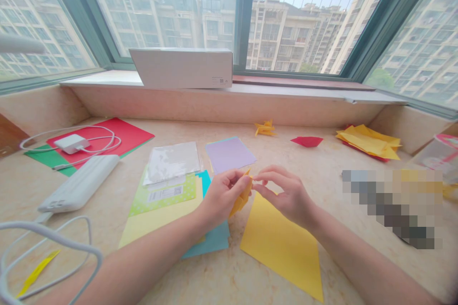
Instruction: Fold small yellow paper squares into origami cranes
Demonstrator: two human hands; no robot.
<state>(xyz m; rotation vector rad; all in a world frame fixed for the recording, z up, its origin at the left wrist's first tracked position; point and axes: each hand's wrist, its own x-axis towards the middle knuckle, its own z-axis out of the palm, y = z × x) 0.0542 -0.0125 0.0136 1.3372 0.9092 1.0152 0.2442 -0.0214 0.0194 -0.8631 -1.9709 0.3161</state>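
Note:
My left hand and my right hand meet over the marble counter, both pinching a small folded orange-yellow paper piece. The left fingers wrap its left side; the right thumb and forefinger pinch its upper right tip. Under my right hand lies a flat yellow paper sheet. A teal sheet lies under my left wrist, and a lilac square sheet lies just beyond the hands.
Left: a white power bank, a charger with cable on red paper and green paper, a clear plastic sleeve. Far side: a folded orange figure, a red folded piece, a yellow paper stack. A white box on the sill.

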